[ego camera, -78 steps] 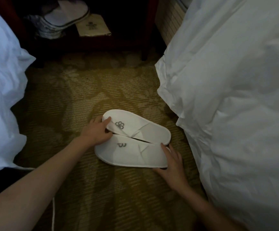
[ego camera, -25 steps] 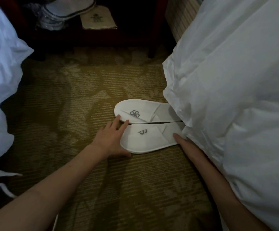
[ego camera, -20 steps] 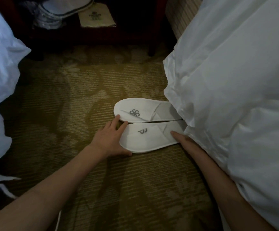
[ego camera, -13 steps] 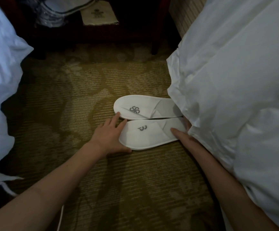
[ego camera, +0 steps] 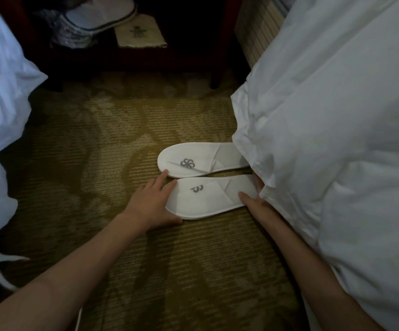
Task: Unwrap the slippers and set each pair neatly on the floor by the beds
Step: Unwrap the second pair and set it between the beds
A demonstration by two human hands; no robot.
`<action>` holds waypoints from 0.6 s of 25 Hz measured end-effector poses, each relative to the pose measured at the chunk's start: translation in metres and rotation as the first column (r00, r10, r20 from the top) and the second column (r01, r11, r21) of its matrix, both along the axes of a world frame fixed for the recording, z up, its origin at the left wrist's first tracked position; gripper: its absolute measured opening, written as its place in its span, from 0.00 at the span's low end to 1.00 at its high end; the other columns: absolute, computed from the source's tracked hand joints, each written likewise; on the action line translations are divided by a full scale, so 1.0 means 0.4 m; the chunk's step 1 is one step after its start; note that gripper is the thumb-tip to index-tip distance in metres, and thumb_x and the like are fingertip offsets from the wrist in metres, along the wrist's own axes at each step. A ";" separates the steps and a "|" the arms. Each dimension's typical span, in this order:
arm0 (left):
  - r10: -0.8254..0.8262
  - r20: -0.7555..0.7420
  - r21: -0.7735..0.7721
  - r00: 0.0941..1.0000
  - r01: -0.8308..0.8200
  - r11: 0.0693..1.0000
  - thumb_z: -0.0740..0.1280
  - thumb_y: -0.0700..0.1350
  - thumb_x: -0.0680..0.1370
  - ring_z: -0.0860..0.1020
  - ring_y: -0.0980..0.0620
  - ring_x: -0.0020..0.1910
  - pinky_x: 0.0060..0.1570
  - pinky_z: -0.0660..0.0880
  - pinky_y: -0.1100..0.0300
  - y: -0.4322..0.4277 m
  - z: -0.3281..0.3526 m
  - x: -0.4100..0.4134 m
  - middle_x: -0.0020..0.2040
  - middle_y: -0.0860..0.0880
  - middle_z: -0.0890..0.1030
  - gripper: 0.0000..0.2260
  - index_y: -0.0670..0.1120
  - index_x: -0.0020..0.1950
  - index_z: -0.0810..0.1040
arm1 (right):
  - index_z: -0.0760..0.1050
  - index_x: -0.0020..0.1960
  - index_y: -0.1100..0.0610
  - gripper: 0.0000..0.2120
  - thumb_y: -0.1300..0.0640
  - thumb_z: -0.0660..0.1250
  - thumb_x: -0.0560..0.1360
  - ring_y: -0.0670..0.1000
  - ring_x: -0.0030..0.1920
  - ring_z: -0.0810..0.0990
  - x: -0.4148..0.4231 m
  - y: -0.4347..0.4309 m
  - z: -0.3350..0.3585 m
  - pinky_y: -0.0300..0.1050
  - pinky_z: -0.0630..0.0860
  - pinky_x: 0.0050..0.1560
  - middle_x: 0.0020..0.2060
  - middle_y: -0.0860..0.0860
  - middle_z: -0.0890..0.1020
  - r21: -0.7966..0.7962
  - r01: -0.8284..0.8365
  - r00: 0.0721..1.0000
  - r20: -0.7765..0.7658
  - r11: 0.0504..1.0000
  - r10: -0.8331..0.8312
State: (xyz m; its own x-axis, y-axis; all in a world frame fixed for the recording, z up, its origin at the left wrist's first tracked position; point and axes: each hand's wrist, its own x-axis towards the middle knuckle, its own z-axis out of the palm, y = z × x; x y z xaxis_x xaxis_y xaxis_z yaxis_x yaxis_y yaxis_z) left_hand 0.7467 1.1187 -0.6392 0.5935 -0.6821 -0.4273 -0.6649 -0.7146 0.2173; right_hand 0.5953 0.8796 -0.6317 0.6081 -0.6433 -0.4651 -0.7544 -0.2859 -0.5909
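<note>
Two white slippers with grey logos lie side by side on the patterned carpet, toes to the left, heels against the right bed. The far slipper [ego camera: 198,158] sits just behind the near slipper [ego camera: 208,197]. My left hand [ego camera: 150,204] lies flat with straight fingers against the near slipper's toe end, one fingertip touching the far slipper. My right hand [ego camera: 255,201] touches the near slipper's heel end, its fingers partly hidden under the hanging white duvet [ego camera: 325,139].
A dark wooden nightstand [ego camera: 217,56] stands at the back; on its low shelf lie another pair of slippers in plastic wrap [ego camera: 93,17] and a beige bag [ego camera: 138,32]. The left bed's white bedding [ego camera: 0,115] hangs at the left. A white cord lies at the bottom left.
Both slippers have slid right across the carpet until their heels reach the right bed's duvet. Over the last second my hands have hardly moved.
</note>
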 end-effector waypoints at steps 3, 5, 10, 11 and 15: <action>-0.009 0.031 0.011 0.999 0.008 1.000 0.64 0.73 0.65 0.51 0.45 0.78 0.73 0.56 0.46 0.005 -0.006 0.002 0.80 0.50 0.41 0.50 0.55 0.79 0.47 | 0.49 0.81 0.56 0.39 0.44 0.64 0.78 0.56 0.80 0.49 0.004 0.004 0.006 0.50 0.46 0.79 0.81 0.54 0.51 -0.026 -0.022 1.000 -0.021 0.999 0.022; -0.016 0.048 0.017 0.999 0.015 1.000 0.63 0.74 0.65 0.51 0.45 0.78 0.73 0.56 0.46 0.007 -0.014 0.003 0.80 0.50 0.40 0.50 0.55 0.79 0.45 | 0.48 0.81 0.55 0.39 0.43 0.64 0.78 0.55 0.80 0.48 0.003 0.004 0.009 0.49 0.45 0.78 0.81 0.53 0.50 -0.045 -0.034 0.999 -0.043 0.998 0.032; -0.021 0.067 0.021 0.998 0.020 1.000 0.62 0.74 0.66 0.50 0.45 0.78 0.74 0.57 0.47 0.004 -0.021 0.002 0.80 0.50 0.39 0.50 0.55 0.79 0.44 | 0.49 0.81 0.54 0.38 0.43 0.63 0.79 0.54 0.80 0.48 -0.005 0.001 0.009 0.49 0.45 0.78 0.81 0.52 0.50 -0.058 -0.060 0.998 -0.026 0.996 0.058; -0.022 0.068 0.024 0.997 0.021 0.999 0.62 0.74 0.66 0.50 0.45 0.78 0.74 0.57 0.47 0.003 -0.020 0.002 0.80 0.49 0.38 0.50 0.55 0.79 0.44 | 0.50 0.81 0.54 0.38 0.43 0.64 0.79 0.54 0.80 0.48 -0.006 0.002 0.010 0.48 0.45 0.78 0.81 0.52 0.51 -0.065 -0.061 0.998 -0.016 0.996 0.060; -0.018 0.087 0.033 0.996 0.015 0.999 0.63 0.74 0.65 0.50 0.45 0.78 0.73 0.57 0.47 -0.006 -0.015 -0.005 0.80 0.48 0.38 0.51 0.53 0.79 0.44 | 0.51 0.81 0.53 0.38 0.42 0.64 0.78 0.53 0.80 0.48 -0.011 0.004 0.004 0.45 0.42 0.77 0.81 0.51 0.51 -0.110 -0.062 0.998 -0.003 0.992 0.062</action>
State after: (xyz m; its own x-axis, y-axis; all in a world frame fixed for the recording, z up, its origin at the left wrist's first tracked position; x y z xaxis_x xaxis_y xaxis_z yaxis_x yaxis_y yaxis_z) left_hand 0.7447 1.1162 -0.6452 0.6181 -0.6790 -0.3961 -0.6922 -0.7090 0.1351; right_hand 0.5909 0.8812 -0.6299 0.6483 -0.6518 -0.3934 -0.7332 -0.3953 -0.5533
